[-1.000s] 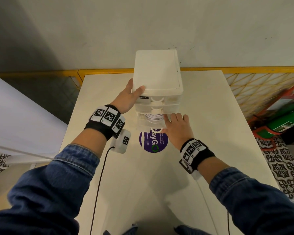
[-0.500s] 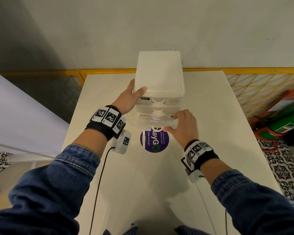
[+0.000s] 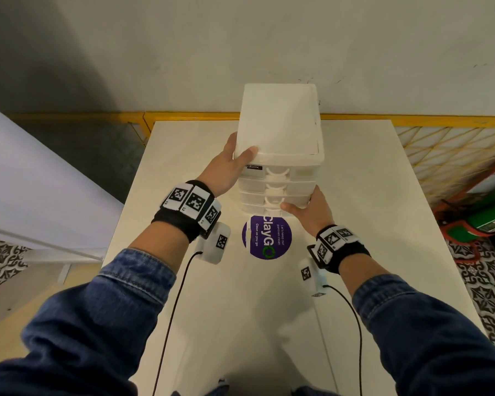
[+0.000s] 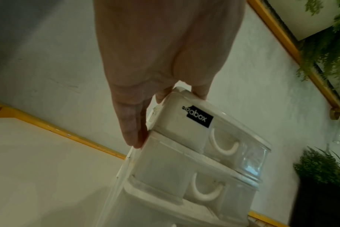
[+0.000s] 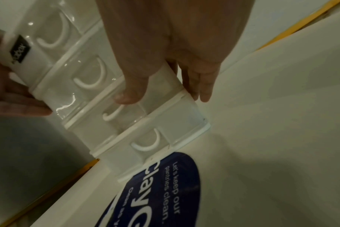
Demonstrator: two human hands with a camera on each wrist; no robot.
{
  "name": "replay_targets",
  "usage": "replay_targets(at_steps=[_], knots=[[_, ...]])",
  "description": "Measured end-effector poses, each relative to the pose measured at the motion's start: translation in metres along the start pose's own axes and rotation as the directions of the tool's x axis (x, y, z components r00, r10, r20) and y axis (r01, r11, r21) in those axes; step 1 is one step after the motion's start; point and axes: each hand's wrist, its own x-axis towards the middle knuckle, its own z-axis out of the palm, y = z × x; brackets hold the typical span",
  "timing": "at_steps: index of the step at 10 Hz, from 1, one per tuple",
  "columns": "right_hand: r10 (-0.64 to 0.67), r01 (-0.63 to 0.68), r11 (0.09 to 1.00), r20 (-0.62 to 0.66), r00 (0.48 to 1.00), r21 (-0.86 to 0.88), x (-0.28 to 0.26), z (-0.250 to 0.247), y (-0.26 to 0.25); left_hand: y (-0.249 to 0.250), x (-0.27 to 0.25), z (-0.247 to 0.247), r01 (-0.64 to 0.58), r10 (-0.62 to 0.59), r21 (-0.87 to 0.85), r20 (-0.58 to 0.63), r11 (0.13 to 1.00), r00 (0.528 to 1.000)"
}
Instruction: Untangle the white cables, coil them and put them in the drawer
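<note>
A white plastic drawer unit [image 3: 280, 127] with several clear drawers stands at the back middle of the table. All its drawers sit flush. My left hand [image 3: 239, 148] grips its top left corner, thumb over the lid and fingers down the side; the left wrist view shows the same hold on the drawer unit [image 4: 165, 165]. My right hand [image 3: 302, 200] is at the lower right front corner. Its thumb presses the front of the third drawer [image 5: 115, 113] and its straight fingers [image 5: 202, 92] lie along the right wall. No white cable shows in any view.
A round purple sticker [image 3: 266, 237] lies on the cream table [image 3: 355, 252] just in front of the unit. Yellow mesh railing [image 3: 440, 144] runs behind and to the right. A green and red object [image 3: 492, 221] sits on the floor at right. Black wrist-camera wires trail toward me.
The lower drawer that stood open with a white coil inside has been pushed flush by my right hand, which then shifted to the unit's right corner. My left hand kept its hold.
</note>
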Motion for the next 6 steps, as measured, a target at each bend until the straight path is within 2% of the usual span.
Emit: replay_targets(at_steps=[1, 2, 3, 4, 5, 6], knots=[[-0.014, 0.013, 1.000, -0.040, 0.999, -0.026, 0.003, 0.004, 0.002, -0.001, 0.002, 0.001, -0.013, 0.013, -0.002, -0.012, 1.000, 1.000], [0.033, -0.051, 0.988, -0.127, 0.991, -0.145, 0.006, 0.011, 0.006, -0.002, 0.002, 0.003, -0.011, 0.011, -0.019, -0.022, 1.000, 1.000], [0.051, -0.075, 0.981, -0.136, 0.989, -0.177, 0.010, 0.014, 0.008, -0.003, 0.003, 0.004, -0.020, 0.019, -0.024, -0.037, 1.000, 0.999], [0.059, -0.083, 0.975, -0.119, 0.991, -0.208, 0.009, 0.011, 0.006, -0.002, 0.000, 0.005, -0.001, 0.000, -0.032, -0.032, 0.999, 0.999], [0.080, -0.085, 0.977, -0.036, 0.996, -0.194, 0.007, 0.006, 0.004, -0.002, -0.004, 0.004, 0.041, -0.042, -0.044, -0.018, 0.998, 0.999], [0.162, -0.126, 0.945, 0.099, 0.982, -0.302, -0.013, -0.008, 0.016, -0.008, -0.022, 0.006, 0.152, -0.153, -0.021, -0.040, 0.988, 0.987]])
